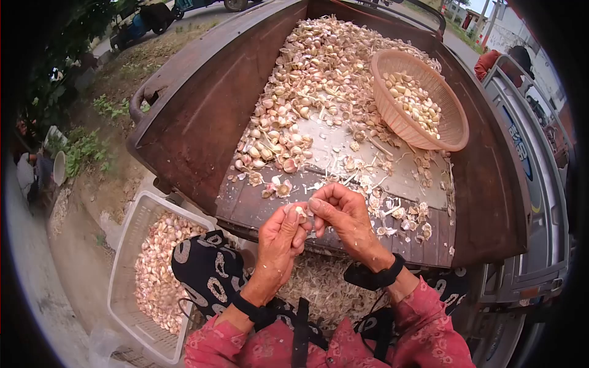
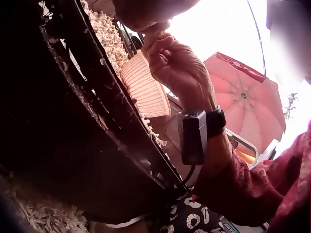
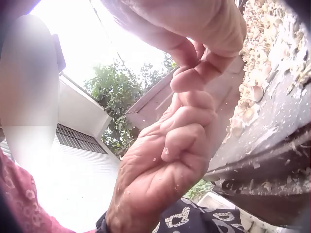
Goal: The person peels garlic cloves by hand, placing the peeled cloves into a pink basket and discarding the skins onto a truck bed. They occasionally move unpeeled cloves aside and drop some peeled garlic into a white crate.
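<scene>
Between thumb and curled fingers, my left hand (image 1: 279, 239) holds a small pale garlic clove (image 1: 300, 211) over the near edge of the cart bed. My right hand (image 1: 348, 222) meets it from the other side, thumb and forefinger pinching at the clove's edge. In the right wrist view the left hand's (image 3: 170, 141) fingers are folded in, and the right hand's (image 3: 199, 39) fingertips come down against them. The clove itself is hidden there. Seen from the left wrist, the right hand (image 2: 180, 68) has its fingers bent toward the left hand's fingertips.
Unpeeled garlic (image 1: 325, 67) heaps the rusty metal cart bed (image 1: 202, 110). A pink plastic basket (image 1: 454, 122) of peeled cloves stands on its right. Loose skins and stalks (image 1: 399, 214) litter the near boards. Beside my left knee is a white crate (image 1: 116, 276) of cloves. A vehicle (image 1: 527, 147) stands at right.
</scene>
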`<state>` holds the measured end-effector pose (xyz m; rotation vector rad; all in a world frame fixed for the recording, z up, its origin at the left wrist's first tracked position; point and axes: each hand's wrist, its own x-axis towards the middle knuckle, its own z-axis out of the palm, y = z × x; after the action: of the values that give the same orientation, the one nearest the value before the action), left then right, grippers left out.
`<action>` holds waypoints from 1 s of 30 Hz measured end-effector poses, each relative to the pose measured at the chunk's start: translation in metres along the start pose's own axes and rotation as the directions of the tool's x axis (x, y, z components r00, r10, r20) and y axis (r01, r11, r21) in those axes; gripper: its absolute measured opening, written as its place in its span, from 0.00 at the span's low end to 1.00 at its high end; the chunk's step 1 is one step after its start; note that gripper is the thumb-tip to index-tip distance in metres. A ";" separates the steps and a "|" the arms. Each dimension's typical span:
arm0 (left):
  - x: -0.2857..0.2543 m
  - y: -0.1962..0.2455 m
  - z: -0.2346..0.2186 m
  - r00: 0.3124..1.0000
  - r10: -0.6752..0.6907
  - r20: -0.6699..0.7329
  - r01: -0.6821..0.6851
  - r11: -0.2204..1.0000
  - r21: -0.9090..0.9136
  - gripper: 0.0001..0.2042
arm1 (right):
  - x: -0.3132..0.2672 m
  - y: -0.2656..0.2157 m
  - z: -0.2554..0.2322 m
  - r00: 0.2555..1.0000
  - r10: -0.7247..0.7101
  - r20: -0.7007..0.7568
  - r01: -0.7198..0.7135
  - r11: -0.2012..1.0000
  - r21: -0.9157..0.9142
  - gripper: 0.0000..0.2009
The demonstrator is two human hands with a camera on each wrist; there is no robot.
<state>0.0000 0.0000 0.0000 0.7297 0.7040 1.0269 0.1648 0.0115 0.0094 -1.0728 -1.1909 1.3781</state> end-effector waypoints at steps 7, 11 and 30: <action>-0.011 0.002 0.015 0.997 0.065 0.050 -0.064 0.998 -0.014 0.14 | -0.025 -0.018 -0.037 0.954 -0.297 0.035 0.248 0.719 -0.649 0.13; -0.015 -0.013 0.020 0.982 0.161 0.097 -0.174 0.974 0.146 0.14 | -0.053 -0.030 -0.010 0.993 -0.113 0.016 0.112 0.931 -0.347 0.13; -0.026 -0.013 0.043 0.884 0.434 0.175 -0.454 0.706 0.543 0.14 | -0.067 -0.002 -0.018 0.980 0.156 0.123 -0.191 0.571 0.798 0.19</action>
<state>0.0317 -0.0370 0.0181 1.5037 0.8392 1.2477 0.1912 -0.0526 0.0107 -0.4837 -0.3381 1.8344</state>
